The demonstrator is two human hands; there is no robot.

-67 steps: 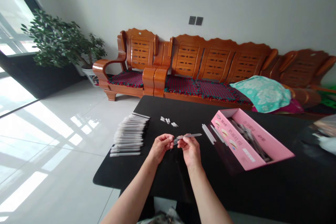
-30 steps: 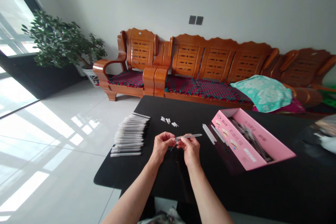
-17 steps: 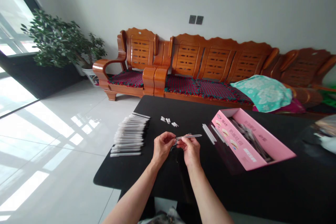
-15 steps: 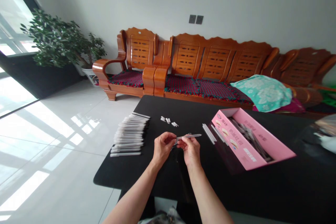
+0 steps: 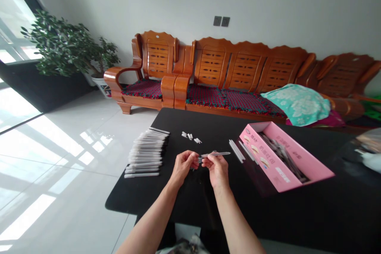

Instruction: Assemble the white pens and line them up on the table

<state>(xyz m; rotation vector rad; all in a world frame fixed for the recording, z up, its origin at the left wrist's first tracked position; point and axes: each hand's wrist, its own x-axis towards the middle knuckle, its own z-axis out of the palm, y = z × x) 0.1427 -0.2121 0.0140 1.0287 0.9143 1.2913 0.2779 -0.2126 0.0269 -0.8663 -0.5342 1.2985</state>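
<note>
Over the black table, my right hand [image 5: 218, 170] pinches a thin pale pen [image 5: 222, 153], its pointed end aimed right. My left hand [image 5: 185, 166] is closed just beyond the pen's other end, thumb against fingers; whatever it pinches is too small to make out. A narrow gap lies between the two hands. Left of them, many white pens [image 5: 147, 152] lie side by side in a row. Beyond my fingers are several small white pieces [image 5: 190, 136]. A few loose pale sticks [image 5: 237, 151] rest to the right, beside a pink box [image 5: 269, 162].
Dark grey sticks [image 5: 284, 158] fill part of the pink box. The black table [image 5: 184, 214] has a rounded corner at left. Behind it stands a wooden bench [image 5: 212, 63] with a turquoise cloth [image 5: 300, 105]. A potted plant [image 5: 68, 47] is by the window.
My hands have drawn slightly apart: the left a little left, the right with the pen a little right. The rows and the box are unchanged.
</note>
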